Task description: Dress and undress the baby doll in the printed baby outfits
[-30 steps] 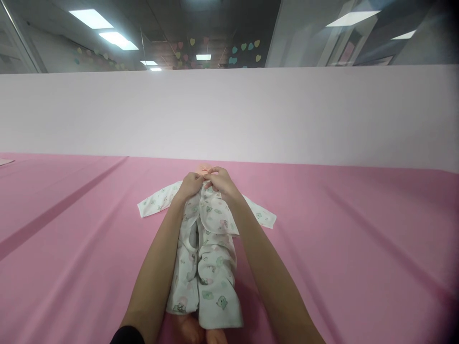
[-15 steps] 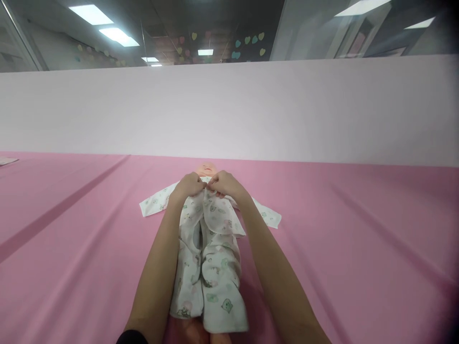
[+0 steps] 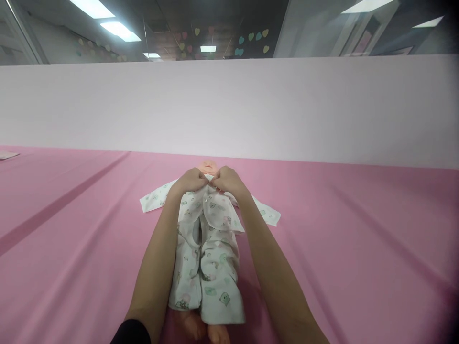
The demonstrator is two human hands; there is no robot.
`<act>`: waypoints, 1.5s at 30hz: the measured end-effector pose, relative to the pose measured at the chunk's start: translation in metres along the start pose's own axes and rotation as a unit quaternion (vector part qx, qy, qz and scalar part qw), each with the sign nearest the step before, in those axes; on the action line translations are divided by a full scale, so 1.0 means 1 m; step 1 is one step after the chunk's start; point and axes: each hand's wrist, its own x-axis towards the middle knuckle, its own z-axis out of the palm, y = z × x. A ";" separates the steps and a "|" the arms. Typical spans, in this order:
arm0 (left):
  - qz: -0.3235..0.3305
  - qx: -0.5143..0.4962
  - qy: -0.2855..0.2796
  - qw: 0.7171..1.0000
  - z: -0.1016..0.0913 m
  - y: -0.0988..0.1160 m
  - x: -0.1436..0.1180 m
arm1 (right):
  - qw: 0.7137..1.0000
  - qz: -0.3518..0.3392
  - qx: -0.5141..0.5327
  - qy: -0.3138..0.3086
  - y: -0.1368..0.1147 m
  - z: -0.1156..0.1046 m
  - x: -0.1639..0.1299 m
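I count one doll [image 3: 208,166] at frame centre, wearing one printed sleepsuit [image 3: 206,243], with two bare feet [image 3: 202,328] at the bottom edge. Two hands, left [image 3: 189,181] and right [image 3: 225,179], meet at its collar. One pink cloth [image 3: 358,239] covers the table, and about eight paper hearts [image 3: 251,36] hang at the top.

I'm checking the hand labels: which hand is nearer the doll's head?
Right, narrowly. The right hand pinches the romper collar just below the doll's head; the left hand grips the collar slightly further left.
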 end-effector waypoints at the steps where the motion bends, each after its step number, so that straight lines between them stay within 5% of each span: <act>1: 0.002 -0.001 -0.001 1.000 0.000 0.001 0.000 | 1.000 -0.001 0.002 0.004 -0.001 -0.001 -0.001; 10: 0.010 0.013 0.030 0.999 -0.003 0.009 -0.003 | 0.980 -0.024 0.183 -0.076 0.001 -0.017 -0.015; 16: 0.011 0.009 0.072 0.997 -0.003 0.006 -0.001 | 0.918 -0.075 0.349 -0.174 0.003 -0.017 -0.024; 23: -0.029 0.024 0.024 0.999 -0.002 0.012 -0.005 | 0.992 -0.029 0.074 -0.095 -0.016 -0.014 -0.032; 32: -0.164 0.050 -0.127 0.977 -0.012 0.014 -0.023 | 0.984 -0.040 -0.008 -0.175 -0.018 -0.007 -0.030; 45: -0.099 -0.004 -0.172 0.980 -0.012 -0.011 -0.015 | 0.973 -0.051 -0.022 -0.223 -0.013 -0.004 -0.020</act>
